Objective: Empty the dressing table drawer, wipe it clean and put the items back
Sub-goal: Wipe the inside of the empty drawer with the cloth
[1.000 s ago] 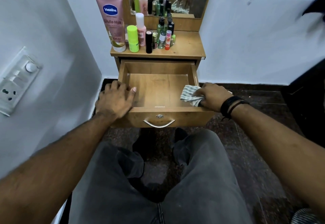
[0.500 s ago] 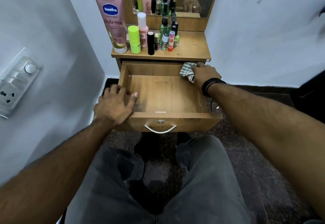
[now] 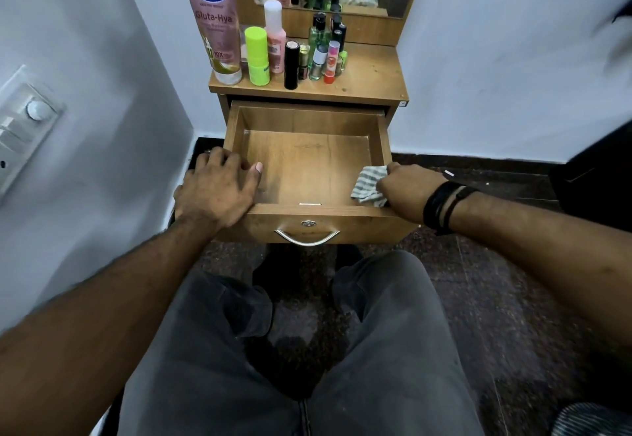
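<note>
drawer (image 3: 307, 169): right hand (image 3: 407, 189) seemingly presses cloth (image 3: 369, 186) inside.

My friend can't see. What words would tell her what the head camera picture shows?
A person's right hand holds a striped cloth in the front right corner of an open, empty wooden drawer, while the left hand rests on its front left corner. Bottles and a pink Vaseline tube stand on the dressing table top above.

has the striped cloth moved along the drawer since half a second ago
Yes. The striped cloth, gripped by the right hand, came from the drawer's back right corner to its front right corner, towards the handle.
</note>
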